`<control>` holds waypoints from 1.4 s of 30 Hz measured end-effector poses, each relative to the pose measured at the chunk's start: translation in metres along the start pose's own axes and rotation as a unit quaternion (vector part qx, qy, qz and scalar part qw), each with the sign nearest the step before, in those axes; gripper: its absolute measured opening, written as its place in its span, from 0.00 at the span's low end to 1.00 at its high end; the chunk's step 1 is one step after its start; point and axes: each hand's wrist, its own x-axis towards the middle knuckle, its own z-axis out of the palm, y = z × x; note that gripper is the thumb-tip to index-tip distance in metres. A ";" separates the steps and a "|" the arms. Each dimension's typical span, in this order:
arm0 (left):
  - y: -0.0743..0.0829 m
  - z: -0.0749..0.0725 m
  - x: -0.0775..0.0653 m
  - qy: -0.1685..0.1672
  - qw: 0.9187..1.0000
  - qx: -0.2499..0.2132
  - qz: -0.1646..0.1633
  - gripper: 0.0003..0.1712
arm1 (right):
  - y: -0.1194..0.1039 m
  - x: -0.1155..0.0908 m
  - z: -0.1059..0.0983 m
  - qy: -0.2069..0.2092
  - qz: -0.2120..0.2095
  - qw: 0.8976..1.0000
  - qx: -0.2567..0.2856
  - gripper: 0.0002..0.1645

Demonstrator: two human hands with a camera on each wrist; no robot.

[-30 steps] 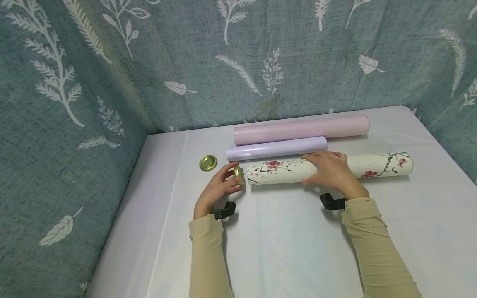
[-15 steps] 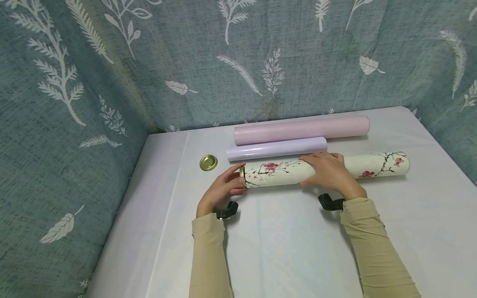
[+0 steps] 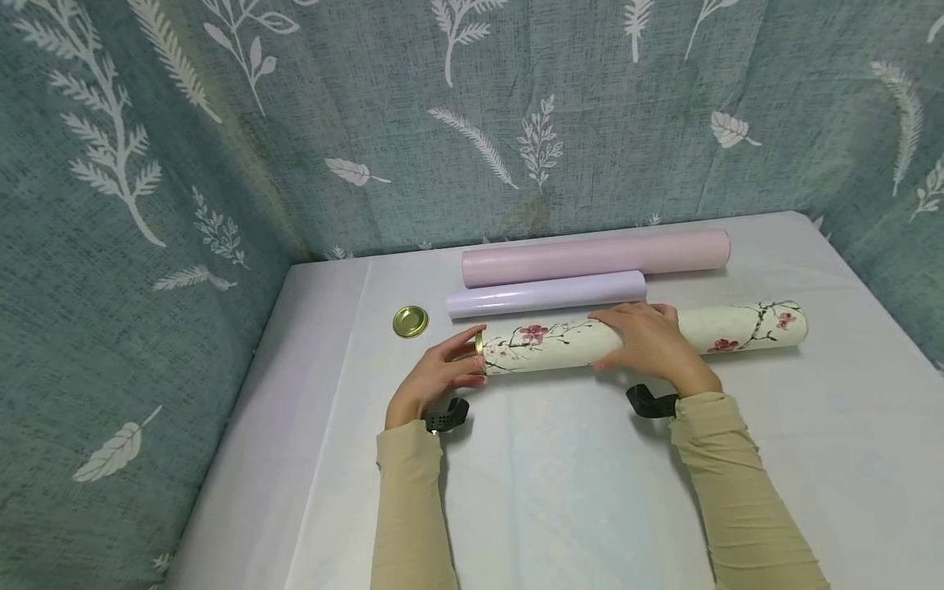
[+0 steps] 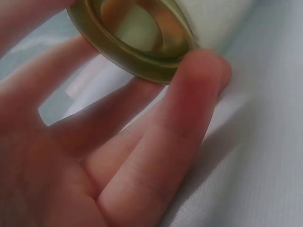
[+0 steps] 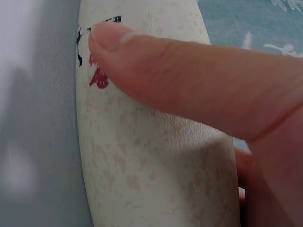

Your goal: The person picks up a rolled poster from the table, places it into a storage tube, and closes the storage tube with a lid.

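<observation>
A cream roll (image 3: 553, 342) printed with red blossoms and dark branches lies across the table, slightly tilted. My right hand (image 3: 652, 344) grips it round the middle; in the right wrist view the thumb (image 5: 165, 71) lies across its surface. At the left end of the roll, my left hand (image 3: 438, 373) holds a gold metal lid (image 4: 137, 61) by its rim, thumb on the near side and fingers round the far side. The lid sits against the roll's end. How deep it is seated cannot be seen.
A second gold lid (image 3: 410, 321) lies flat to the left. Behind the cream roll are a shiny lilac roll (image 3: 546, 295) and a longer pink roll (image 3: 597, 257). Leaf-patterned green cloth (image 3: 354, 98) hangs at the back and sides of the white table (image 3: 575, 492).
The lid in my left hand has moved right and met the end of the cream roll. My right hand and the roll have shifted slightly left.
</observation>
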 end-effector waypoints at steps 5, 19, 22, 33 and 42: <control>-0.002 -0.002 -0.001 0.002 1.000 0.007 0.009 0.34 | -0.003 0.001 0.000 -0.001 0.001 1.000 0.009 0.48; 0.028 0.003 -0.018 0.005 1.000 0.011 -0.016 0.34 | -0.008 0.003 -0.003 0.004 -0.007 1.000 0.006 0.48; 0.024 0.001 -0.015 0.002 1.000 0.006 -0.013 0.34 | -0.008 0.003 -0.004 0.004 -0.006 1.000 0.006 0.48; 0.003 -0.004 -0.003 -0.011 1.000 -0.021 0.011 0.32 | -0.003 0.001 -0.007 -0.002 -0.008 1.000 0.001 0.49; -0.001 -0.002 -0.001 0.004 1.000 -0.024 0.007 0.35 | -0.002 0.000 -0.002 -0.003 -0.003 1.000 0.007 0.48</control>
